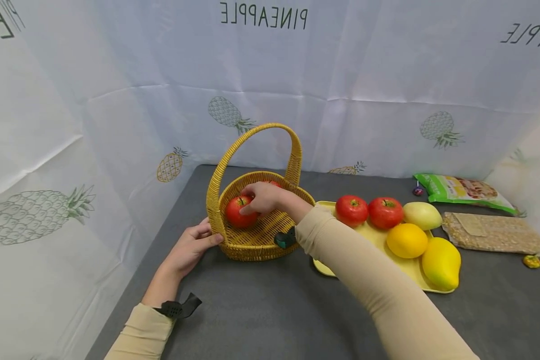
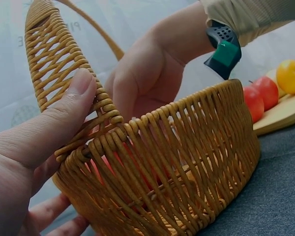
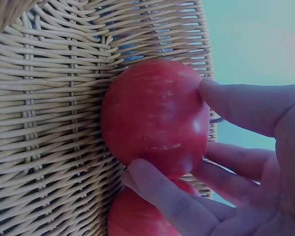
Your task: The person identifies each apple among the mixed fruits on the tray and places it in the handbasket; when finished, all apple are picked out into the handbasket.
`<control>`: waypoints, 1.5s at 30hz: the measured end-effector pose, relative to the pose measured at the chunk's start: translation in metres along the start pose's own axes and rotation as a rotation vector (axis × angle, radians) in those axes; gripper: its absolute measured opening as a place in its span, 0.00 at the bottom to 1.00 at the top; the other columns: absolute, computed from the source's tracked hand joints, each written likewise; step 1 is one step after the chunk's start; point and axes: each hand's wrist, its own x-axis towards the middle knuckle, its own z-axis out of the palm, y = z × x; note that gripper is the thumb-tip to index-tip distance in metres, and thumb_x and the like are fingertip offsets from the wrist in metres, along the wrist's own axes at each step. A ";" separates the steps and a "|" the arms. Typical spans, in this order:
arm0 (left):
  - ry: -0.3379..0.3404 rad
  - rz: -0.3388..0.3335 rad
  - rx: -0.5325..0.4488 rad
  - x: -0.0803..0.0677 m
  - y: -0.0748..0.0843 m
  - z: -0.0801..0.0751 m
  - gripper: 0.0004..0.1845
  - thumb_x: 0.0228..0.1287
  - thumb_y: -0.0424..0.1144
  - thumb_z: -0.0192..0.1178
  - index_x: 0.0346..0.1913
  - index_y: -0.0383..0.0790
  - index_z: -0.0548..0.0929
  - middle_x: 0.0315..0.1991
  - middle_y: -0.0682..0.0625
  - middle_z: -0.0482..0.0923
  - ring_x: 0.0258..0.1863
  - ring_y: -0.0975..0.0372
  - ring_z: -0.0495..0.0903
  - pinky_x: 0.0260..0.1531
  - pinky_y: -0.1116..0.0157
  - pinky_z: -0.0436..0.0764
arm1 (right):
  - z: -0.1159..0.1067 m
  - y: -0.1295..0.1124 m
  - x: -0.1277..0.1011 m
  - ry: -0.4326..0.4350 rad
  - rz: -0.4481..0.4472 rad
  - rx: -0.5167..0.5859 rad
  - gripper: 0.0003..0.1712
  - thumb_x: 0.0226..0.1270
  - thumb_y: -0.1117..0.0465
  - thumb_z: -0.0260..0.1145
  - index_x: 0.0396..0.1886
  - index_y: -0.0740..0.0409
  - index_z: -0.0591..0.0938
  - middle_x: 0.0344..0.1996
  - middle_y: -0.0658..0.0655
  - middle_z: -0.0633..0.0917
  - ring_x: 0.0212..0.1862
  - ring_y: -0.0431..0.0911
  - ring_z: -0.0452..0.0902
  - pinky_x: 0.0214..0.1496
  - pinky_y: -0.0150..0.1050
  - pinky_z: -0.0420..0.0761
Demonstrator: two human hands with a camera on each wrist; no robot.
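A yellow wicker basket (image 1: 256, 252) with a tall arched handle stands on the dark table. My left hand (image 1: 193, 247) grips its left side, the thumb over the foot of the handle and the other fingers round the outer wall. Inside the basket my right hand (image 1: 263, 197) holds a red apple (image 1: 240, 212) by its top and sides. The right wrist view shows thumb and fingers spread round this apple (image 3: 155, 118), which sits against the woven wall. A second red apple (image 3: 142, 214) lies beside it, mostly hidden by the hand in the head view.
To the basket's right, a pale yellow tray (image 1: 324, 270) bears two red apples (image 1: 386, 212), a pale yellow-green fruit (image 1: 423, 216), an orange (image 1: 407, 240) and a mango (image 1: 441, 263). Farther right lie a green packet (image 1: 465, 192) and a bag of grains (image 1: 495, 232). A patterned curtain (image 1: 270, 65) hangs behind.
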 end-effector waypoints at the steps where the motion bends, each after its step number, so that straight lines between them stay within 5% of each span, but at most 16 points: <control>1: 0.000 0.002 0.001 0.000 0.000 0.000 0.21 0.72 0.32 0.64 0.60 0.17 0.77 0.79 0.39 0.54 0.80 0.49 0.44 0.64 0.71 0.69 | 0.000 0.000 -0.001 0.004 -0.003 -0.003 0.37 0.72 0.57 0.70 0.77 0.57 0.68 0.71 0.60 0.71 0.59 0.51 0.77 0.50 0.44 0.85; 11: -0.018 0.005 -0.002 0.000 0.000 0.001 0.22 0.73 0.32 0.63 0.60 0.15 0.75 0.79 0.39 0.55 0.80 0.50 0.43 0.64 0.71 0.68 | -0.010 0.000 -0.022 0.029 -0.056 0.015 0.37 0.71 0.53 0.72 0.75 0.56 0.71 0.70 0.58 0.72 0.49 0.50 0.83 0.50 0.42 0.84; 20: -0.010 0.002 0.000 -0.001 0.000 0.000 0.23 0.73 0.32 0.63 0.60 0.15 0.75 0.76 0.38 0.59 0.80 0.51 0.45 0.64 0.70 0.68 | -0.014 0.004 -0.041 0.022 -0.111 0.038 0.36 0.72 0.51 0.70 0.75 0.56 0.70 0.72 0.61 0.70 0.52 0.58 0.84 0.55 0.45 0.82; 30: 0.000 -0.015 0.013 -0.001 0.001 -0.001 0.23 0.73 0.33 0.64 0.61 0.17 0.76 0.80 0.40 0.54 0.81 0.50 0.42 0.64 0.72 0.68 | -0.010 0.021 -0.071 0.100 -0.238 0.078 0.31 0.74 0.51 0.67 0.72 0.55 0.74 0.69 0.58 0.74 0.60 0.50 0.77 0.59 0.47 0.79; 45: -0.001 0.000 0.009 0.000 -0.002 0.000 0.18 0.74 0.31 0.62 0.61 0.23 0.80 0.78 0.38 0.55 0.80 0.48 0.42 0.64 0.72 0.68 | -0.014 0.071 -0.118 0.218 -0.168 0.375 0.27 0.72 0.51 0.70 0.67 0.50 0.78 0.65 0.52 0.77 0.62 0.50 0.78 0.64 0.55 0.76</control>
